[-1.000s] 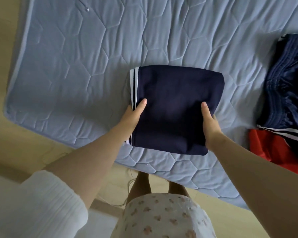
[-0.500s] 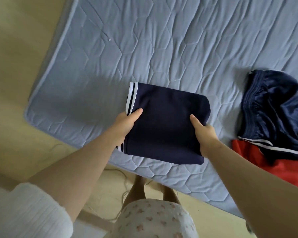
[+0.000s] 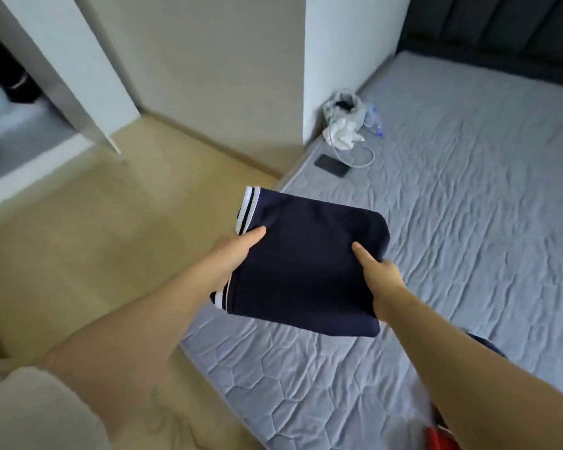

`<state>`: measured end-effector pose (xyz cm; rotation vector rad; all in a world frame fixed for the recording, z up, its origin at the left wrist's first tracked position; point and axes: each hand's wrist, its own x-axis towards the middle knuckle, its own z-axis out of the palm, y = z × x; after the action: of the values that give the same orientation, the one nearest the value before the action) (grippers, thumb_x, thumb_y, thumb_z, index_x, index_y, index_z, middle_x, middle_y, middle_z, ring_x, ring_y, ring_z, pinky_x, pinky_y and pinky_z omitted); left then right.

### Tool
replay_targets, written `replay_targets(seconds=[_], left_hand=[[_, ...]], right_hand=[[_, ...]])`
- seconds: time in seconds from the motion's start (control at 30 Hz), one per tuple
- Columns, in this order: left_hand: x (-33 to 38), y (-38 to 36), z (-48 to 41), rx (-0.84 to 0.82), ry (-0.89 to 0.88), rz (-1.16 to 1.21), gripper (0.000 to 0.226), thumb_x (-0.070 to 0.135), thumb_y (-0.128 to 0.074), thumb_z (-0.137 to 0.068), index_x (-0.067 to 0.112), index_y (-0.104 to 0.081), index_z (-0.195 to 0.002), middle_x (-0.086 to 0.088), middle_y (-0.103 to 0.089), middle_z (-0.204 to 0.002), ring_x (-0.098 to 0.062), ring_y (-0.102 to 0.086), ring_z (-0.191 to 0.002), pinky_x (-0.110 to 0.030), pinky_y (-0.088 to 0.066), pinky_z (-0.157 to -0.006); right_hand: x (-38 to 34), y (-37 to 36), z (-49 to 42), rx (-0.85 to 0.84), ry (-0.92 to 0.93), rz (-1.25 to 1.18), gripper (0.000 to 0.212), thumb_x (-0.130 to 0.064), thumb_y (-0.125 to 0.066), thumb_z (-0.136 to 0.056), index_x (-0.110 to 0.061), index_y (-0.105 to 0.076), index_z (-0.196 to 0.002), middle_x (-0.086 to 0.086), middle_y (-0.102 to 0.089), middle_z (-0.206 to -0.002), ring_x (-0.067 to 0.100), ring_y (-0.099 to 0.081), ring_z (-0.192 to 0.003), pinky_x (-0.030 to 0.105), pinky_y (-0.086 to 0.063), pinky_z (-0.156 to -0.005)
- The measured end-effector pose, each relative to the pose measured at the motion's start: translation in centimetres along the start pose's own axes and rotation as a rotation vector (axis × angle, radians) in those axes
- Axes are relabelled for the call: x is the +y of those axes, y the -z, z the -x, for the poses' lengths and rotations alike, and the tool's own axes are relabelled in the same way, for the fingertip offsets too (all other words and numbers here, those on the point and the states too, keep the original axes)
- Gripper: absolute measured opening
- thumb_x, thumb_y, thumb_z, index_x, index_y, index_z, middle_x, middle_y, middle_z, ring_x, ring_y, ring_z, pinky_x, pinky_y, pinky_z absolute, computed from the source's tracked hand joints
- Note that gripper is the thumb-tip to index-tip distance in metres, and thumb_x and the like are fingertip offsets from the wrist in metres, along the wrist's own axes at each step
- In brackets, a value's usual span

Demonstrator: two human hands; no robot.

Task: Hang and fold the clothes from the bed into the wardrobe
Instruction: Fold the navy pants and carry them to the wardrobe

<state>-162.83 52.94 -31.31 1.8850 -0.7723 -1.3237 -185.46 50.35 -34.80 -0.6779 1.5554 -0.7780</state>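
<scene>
Over the bed [image 3: 468, 238] edge, off the surface: folded navy garment [image 3: 306, 271], held flat, white-striped trim on its left side. Left hand [image 3: 233, 254] grips the left edge, thumb on top; right hand [image 3: 379, 276] grips the right edge the same way. Wardrobe [image 3: 13, 134] open far left. Phone [image 3: 332, 166], white cable [image 3: 366, 157], bag [image 3: 345, 108] at the bed's far corner; red garment [image 3: 437, 438] bottom right

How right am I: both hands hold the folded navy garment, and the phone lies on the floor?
One slip: in the head view the phone lies on the mattress, near its corner, not the floor. The left hand and right hand do hold the folded navy garment.
</scene>
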Motion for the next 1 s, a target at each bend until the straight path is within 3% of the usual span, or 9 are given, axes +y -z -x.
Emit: replay_targets(seconds=[0.1, 0.2, 0.37, 0.43, 0.53, 0.63, 0.83, 1.0], left_hand=[[4.5, 4.1, 3.1, 0.045, -0.053, 0.038, 0.022, 0.042, -0.060, -0.087, 0.021, -0.065, -0.087, 0.007, -0.068, -0.081, -0.007, -0.064, -0.071, -0.020, -0.044, -0.055], [8.0, 8.4, 6.1, 0.067, -0.082, 0.094, 0.024, 0.043, -0.057, -0.088, 0.021, -0.066, -0.090, 0.003, -0.071, -0.086, -0.011, -0.066, -0.077, -0.023, -0.045, -0.059], [12.4, 15.9, 10.5, 0.152, -0.120, 0.194, 0.028, 0.043, -0.059, -0.087, 0.018, -0.066, -0.098, -0.002, -0.071, -0.094, -0.020, -0.066, -0.087, -0.031, -0.048, -0.071], [13.6, 19.3, 12.2, 0.187, -0.135, 0.229, 0.025, 0.040, -0.061, -0.087, 0.018, -0.067, -0.094, -0.002, -0.072, -0.088, -0.019, -0.067, -0.082, -0.030, -0.050, -0.067], [14.9, 24.4, 14.1, 0.256, -0.162, 0.245, 0.022, 0.039, -0.062, -0.086, 0.018, -0.067, -0.088, -0.001, -0.073, -0.075, -0.017, -0.068, -0.073, -0.028, -0.050, -0.059], [15.0, 29.7, 15.2, 0.341, -0.182, 0.270, 0.021, 0.039, -0.063, -0.086, 0.018, -0.066, -0.089, -0.002, -0.072, -0.077, -0.019, -0.067, -0.074, -0.029, -0.050, -0.059], [14.2, 41.4, 15.4, 0.441, -0.194, 0.333, 0.024, 0.039, -0.063, -0.086, 0.017, -0.065, -0.096, -0.006, -0.070, -0.091, -0.021, -0.066, -0.083, -0.031, -0.051, -0.061], [13.2, 51.3, 14.1, 0.484, -0.191, 0.372, 0.028, 0.037, -0.062, -0.087, 0.015, -0.063, -0.103, -0.010, -0.068, -0.101, -0.025, -0.065, -0.090, -0.034, -0.052, -0.071]], right_hand=[[-5.5, -2.2, 2.9, -0.087, 0.105, 0.033, 0.029, -0.045, -0.063, -0.083, -0.020, -0.054, -0.074, -0.003, -0.058, -0.079, 0.015, -0.055, -0.071, 0.034, -0.041, -0.073], [-10.4, -5.0, 5.7, -0.166, 0.217, 0.065, 0.029, -0.044, -0.062, -0.085, -0.016, -0.055, -0.089, -0.003, -0.057, -0.081, 0.015, -0.053, -0.072, 0.035, -0.041, -0.077], [-17.0, -11.0, 10.6, -0.303, 0.367, 0.089, 0.030, -0.042, -0.061, -0.087, -0.017, -0.053, -0.100, -0.003, -0.056, -0.083, 0.022, -0.054, -0.083, 0.036, -0.041, -0.081], [-18.9, -13.8, 12.7, -0.362, 0.394, 0.098, 0.029, -0.042, -0.060, -0.087, -0.016, -0.052, -0.099, -0.002, -0.055, -0.082, 0.021, -0.054, -0.078, 0.036, -0.040, -0.078], [-21.0, -18.5, 15.2, -0.465, 0.417, 0.113, 0.027, -0.042, -0.059, -0.088, -0.016, -0.053, -0.096, -0.001, -0.057, -0.082, 0.017, -0.054, -0.073, 0.032, -0.042, -0.066], [-22.4, -24.0, 17.3, -0.542, 0.461, 0.127, 0.022, -0.039, -0.060, -0.087, -0.018, -0.055, -0.081, -0.001, -0.059, -0.080, 0.017, -0.056, -0.071, 0.029, -0.040, -0.055], [-24.0, -36.5, 20.9, -0.698, 0.480, 0.166, 0.020, -0.038, -0.059, -0.089, -0.020, -0.055, -0.081, 0.002, -0.062, -0.085, 0.020, -0.059, -0.077, 0.031, -0.044, -0.060], [-24.4, -47.3, 23.3, -0.763, 0.485, 0.189, 0.025, -0.038, -0.060, -0.089, -0.014, -0.056, -0.094, 0.004, -0.062, -0.086, 0.022, -0.059, -0.077, 0.035, -0.045, -0.071]])
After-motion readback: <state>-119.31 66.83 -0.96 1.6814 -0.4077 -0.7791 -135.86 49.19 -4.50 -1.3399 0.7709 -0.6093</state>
